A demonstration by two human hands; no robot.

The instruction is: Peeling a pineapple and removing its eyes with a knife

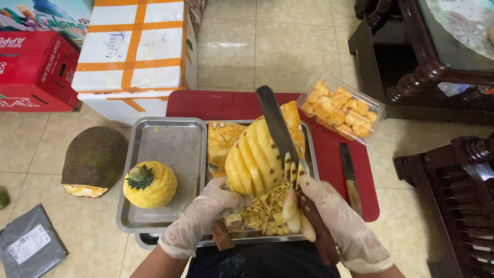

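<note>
Two gloved hands are working at lower centre: your left hand (203, 213) is gripping the pineapple (254, 162), your right hand (337, 219) is clenching the knife (280, 131) over the tray (170, 141).

Your left hand (206, 213) and right hand (337, 219) each wear a thin, translucent, whitish disposable glove, wrinkled and loose, its cuff bunched in a rolled rim at the wrist. Past the cuffs your forearms are bare, with no sleeves showing. Between them shows dark clothing with a faint pale print.
</note>
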